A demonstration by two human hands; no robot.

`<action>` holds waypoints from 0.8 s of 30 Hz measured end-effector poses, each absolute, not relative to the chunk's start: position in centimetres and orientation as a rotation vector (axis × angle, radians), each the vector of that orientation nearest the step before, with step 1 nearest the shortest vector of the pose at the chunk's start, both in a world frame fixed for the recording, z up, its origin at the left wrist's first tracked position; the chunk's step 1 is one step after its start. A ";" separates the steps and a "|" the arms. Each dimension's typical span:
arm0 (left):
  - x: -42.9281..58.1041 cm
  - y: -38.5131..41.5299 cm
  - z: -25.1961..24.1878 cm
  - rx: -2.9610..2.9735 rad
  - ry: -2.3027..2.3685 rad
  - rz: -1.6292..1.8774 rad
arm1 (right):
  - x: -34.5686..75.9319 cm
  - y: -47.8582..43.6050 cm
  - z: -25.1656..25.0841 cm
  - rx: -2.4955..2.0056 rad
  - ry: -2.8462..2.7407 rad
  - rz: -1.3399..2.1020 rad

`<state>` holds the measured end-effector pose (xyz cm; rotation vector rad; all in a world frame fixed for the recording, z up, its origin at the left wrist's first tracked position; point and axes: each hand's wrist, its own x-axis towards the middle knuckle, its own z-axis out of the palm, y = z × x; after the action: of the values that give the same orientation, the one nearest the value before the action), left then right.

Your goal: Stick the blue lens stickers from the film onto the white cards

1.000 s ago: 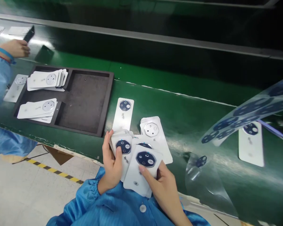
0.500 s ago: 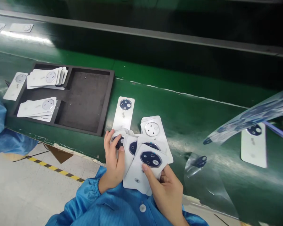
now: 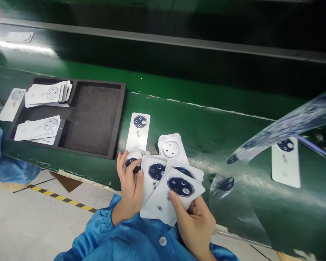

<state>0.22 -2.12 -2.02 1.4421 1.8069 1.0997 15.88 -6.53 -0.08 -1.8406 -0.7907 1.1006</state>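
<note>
White phone back covers with dark octagonal camera windows are fanned out at the bench edge before me. My right hand pinches the front ones, thumb on top near a camera window and fingers underneath. On the left, my left hand curls its fingers over another pile of back covers, its thumb against the fan's left edge. Behind the fan lies a stack of covers with a pale camera ring. A single back cover rests just beyond my left hand.
A black compartment tray at left holds stacked covers. One back cover lies at right beneath a hanging strip of clear film. Another clear film drapes over the bench edge. A co-worker's blue sleeve is at far left.
My right hand has shifted slightly right with its covers, spreading the fan and uncovering more of the camera window beneath. My left hand stays on its pile. The view has shifted slightly.
</note>
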 end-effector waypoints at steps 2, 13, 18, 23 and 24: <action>0.3 -2.1 -2.1 1.473 1.824 1.113 | 15.9 -6.5 -0.1 -1.831 -0.770 1.101; 0.3 -2.0 -2.2 1.502 1.836 1.131 | 19.1 -4.0 2.2 -1.656 -0.242 1.599; 0.4 -1.8 -2.0 1.529 1.843 1.130 | 17.5 -4.3 0.8 -1.612 -0.354 1.591; 0.5 -1.8 -2.1 1.542 1.843 1.104 | 16.5 -4.8 0.5 -1.728 -0.686 1.383; 0.5 -1.7 -2.1 1.538 1.843 1.104 | 16.5 -4.9 0.7 -1.749 -0.726 1.337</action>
<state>0.46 -1.74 -2.10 1.5384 1.8432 1.1042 16.54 -4.86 0.72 -1.7490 -0.7255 1.3365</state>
